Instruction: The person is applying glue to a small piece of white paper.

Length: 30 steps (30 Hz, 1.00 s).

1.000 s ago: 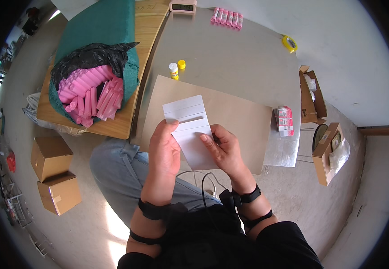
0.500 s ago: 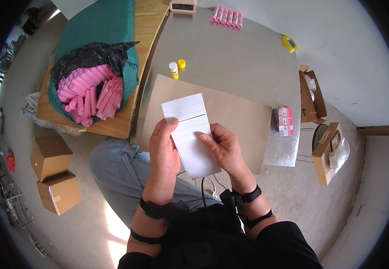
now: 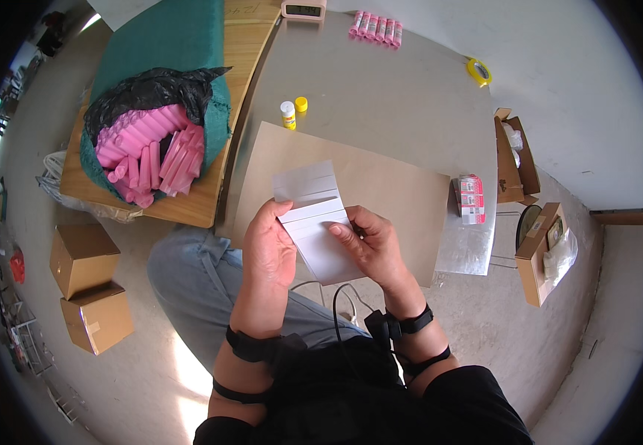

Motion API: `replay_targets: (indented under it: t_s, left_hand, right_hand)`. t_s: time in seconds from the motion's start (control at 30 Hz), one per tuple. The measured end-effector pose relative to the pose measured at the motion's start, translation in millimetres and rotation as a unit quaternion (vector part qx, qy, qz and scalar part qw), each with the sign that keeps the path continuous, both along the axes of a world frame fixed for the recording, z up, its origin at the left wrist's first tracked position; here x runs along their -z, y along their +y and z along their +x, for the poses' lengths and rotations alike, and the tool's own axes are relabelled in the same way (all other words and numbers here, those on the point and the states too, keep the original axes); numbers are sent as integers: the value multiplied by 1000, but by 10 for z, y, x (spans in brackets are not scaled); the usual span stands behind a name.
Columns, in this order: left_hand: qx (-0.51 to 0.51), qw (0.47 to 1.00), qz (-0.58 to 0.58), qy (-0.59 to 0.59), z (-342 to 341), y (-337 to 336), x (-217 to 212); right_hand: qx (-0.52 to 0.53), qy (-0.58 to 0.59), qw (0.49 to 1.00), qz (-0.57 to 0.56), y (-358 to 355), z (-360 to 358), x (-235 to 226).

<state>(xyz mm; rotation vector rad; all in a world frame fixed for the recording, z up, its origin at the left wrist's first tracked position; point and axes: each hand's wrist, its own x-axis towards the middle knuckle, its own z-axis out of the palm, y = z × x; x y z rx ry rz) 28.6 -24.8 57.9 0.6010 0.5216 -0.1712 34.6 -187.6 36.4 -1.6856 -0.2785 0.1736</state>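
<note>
Between my hands is a white sheet of card (image 3: 321, 248) with parallel crease lines, held above the table's near edge. Its far part is bent at a crease and lies in shade. My left hand (image 3: 266, 241) grips the left edge, thumb on top near the bend. My right hand (image 3: 372, 243) pinches the right side with the thumb pressed on the face and the fingers underneath. Below the card lies a large sheet of brown paper (image 3: 388, 189). A glue stick (image 3: 288, 116) stands beyond the paper, with its yellow cap (image 3: 301, 104) beside it.
Pink rolls (image 3: 376, 30) and a clock (image 3: 304, 10) sit at the table's far side. Yellow tape (image 3: 478, 72) and a stack of small printed cards (image 3: 472, 200) are on the right. Left is a green sack (image 3: 158, 33) of pink rolls; cardboard boxes (image 3: 84, 256) stand on the floor.
The card's far part has gone from nearly flat to bent at a crease, now shaded. Its near end has drawn up slightly. Both hands keep their hold.
</note>
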Motion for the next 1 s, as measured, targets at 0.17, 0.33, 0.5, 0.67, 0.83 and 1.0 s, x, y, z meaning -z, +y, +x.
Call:
replay_targets:
  t_s: [0.17,0.33,0.5,0.67,0.83,1.0]
  left_hand:
    - [-27,999,24,3,-8,-3,102]
    - [-63,992,101,-52,-21,-71,21]
    - [-83,987,117,-74,-19,-116,8]
    - [-98,983,133,-77,-20,-146,5]
    - [-109,979,151,-82,-16,-193,-10]
    - [-118,975,167,-86,-18,-228,9]
  right_hand:
    - [-1,25,999,25,28,-29,-21]
    - [-2,58,998,34,25,-38,-3]
    - [6,82,996,46,45,-46,-47]
    - [10,110,992,53,56,-49,-92]
    - [26,101,993,55,64,-71,-5]
    - [36,90,995,29,75,-73,6]
